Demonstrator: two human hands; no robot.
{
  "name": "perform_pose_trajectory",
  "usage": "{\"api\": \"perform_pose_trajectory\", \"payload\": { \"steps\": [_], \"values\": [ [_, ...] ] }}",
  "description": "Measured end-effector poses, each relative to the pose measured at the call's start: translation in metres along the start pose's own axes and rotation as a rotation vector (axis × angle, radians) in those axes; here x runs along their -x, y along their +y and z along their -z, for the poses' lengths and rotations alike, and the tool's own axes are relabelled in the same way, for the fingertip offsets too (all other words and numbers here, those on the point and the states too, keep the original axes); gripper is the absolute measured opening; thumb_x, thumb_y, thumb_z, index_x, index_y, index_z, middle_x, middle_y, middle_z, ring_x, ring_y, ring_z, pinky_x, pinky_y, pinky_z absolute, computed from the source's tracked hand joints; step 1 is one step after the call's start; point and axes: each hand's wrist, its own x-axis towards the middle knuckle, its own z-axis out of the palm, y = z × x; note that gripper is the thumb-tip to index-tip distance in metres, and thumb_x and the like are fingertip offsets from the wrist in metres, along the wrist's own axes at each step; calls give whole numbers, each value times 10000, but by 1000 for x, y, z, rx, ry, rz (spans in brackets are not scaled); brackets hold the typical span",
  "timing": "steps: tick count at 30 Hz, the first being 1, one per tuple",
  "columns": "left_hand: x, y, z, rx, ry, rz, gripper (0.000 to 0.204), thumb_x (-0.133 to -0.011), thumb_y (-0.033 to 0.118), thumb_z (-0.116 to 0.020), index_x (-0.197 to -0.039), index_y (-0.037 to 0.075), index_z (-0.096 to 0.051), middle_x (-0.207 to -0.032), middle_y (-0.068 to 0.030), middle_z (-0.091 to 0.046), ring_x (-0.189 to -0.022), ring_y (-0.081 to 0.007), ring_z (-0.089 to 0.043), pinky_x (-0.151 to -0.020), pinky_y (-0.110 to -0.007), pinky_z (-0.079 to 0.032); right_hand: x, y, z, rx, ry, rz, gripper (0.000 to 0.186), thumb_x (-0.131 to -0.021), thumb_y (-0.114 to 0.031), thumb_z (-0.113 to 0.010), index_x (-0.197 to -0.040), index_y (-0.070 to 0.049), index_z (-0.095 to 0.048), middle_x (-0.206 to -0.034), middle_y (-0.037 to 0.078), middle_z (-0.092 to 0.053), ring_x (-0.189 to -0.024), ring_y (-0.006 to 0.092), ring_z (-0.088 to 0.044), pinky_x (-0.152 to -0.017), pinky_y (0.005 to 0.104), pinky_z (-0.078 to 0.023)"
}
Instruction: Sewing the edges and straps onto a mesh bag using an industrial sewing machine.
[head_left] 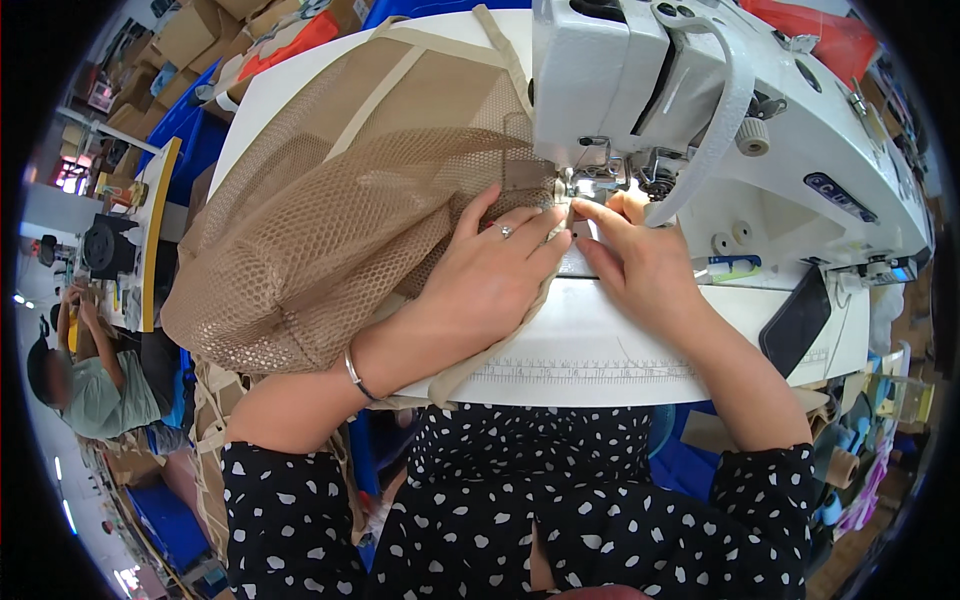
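Beige mesh fabric (320, 240), with plain panels and tape edges, is spread on the white sewing table (610, 360). My left hand (490, 280) lies on the mesh with fingers spread, fingertips beside a beige binding strip (450, 385) that runs toward the presser foot (565, 185) of a white sewing machine (590, 80). My right hand (640, 265) is just right of the strip; its index fingertip touches the fabric edge at the foot, the thumb is apart below, and the other fingers curl partly out of sight.
A black phone (795, 320), small spools (730, 238) and a pen-like tool (730, 270) lie at the right. A co-worker (110, 385) works at another table (125, 250) on the left. Blue crates (190, 130) and cardboard boxes (200, 40) stand behind.
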Motion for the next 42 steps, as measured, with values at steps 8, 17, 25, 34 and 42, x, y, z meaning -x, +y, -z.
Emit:
{"api": "perform_pose_trajectory", "payload": {
  "steps": [8,17,25,34,42],
  "values": [
    [-13,-3,-11,-10,44,46,377,-880,84,-617,-1257,77,-626,-1390,-93,-590,-1329,-263,-546,-1192,-550,-272,-1,0,-2,-24,14,-6,339,-929,-155,-704,-1262,-95,-689,-937,106,-612,-688,296,-628,-641,403,-496],
    [32,31,26,584,44,227,372,-1053,93,-458,-1400,26,-575,-1424,-173,-578,-1338,-341,-538,-1165,-495,-358,2,-5,4,-76,-21,88,288,-886,-174,-716,-1165,-103,-707,-1116,144,-685,-977,331,-616,-825,457,-484],
    [96,32,37,272,24,235,528,-909,29,-580,-1436,64,-569,-1405,-120,-609,-1263,-345,-574,-1138,-494,-381,4,-29,0,-20,160,619,302,-773,-152,-641,-1042,-17,-669,-1049,97,-672,-1036,238,-672,-882,369,-546],
    [70,27,50,-200,89,-108,263,-769,158,-643,-1023,91,-654,-926,-39,-593,-915,-230,-614,-858,-340,-501,16,-26,3,-63,111,602,299,-744,-112,-685,-1022,-2,-690,-1040,112,-691,-950,229,-697,-773,339,-559],
    [57,44,36,-249,-148,-32,386,-864,109,-609,-1236,84,-706,-1028,-34,-621,-989,-202,-629,-890,-356,-503,20,-17,11,-73,16,639,285,-754,-121,-726,-1017,-10,-716,-1018,100,-705,-936,231,-716,-770,345,-577]
  ]
}}
